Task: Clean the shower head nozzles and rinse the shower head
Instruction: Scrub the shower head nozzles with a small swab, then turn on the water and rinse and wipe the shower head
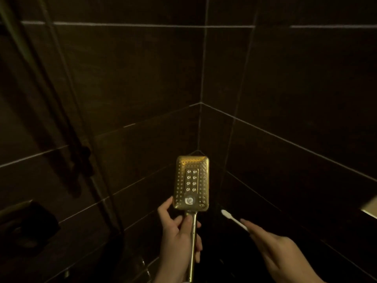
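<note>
The gold shower head [191, 183] is held up in front of a dark tiled corner [201, 103], its nozzle face turned toward the camera and its handle [193, 237] pointing down. The left hand [179, 235] grips that handle just below the head, fingers curled round it and the forefinger reaching up to touch the head's lower left edge. The right hand [275, 250] holds a white toothbrush [233, 219] by its stem; the bristle end points toward the head but stays just beside its lower right corner, not touching. The head looks like rigid metal or plated plastic, smooth and probably slippery once wet, so the narrow handle close under the head seems the sound place to hold, giving control against the brush's push. The small rubbery nozzles in the central panel likely flex under bristles; light strokes should do. Scrubbing appears not yet begun, and rinsing remains.
</note>
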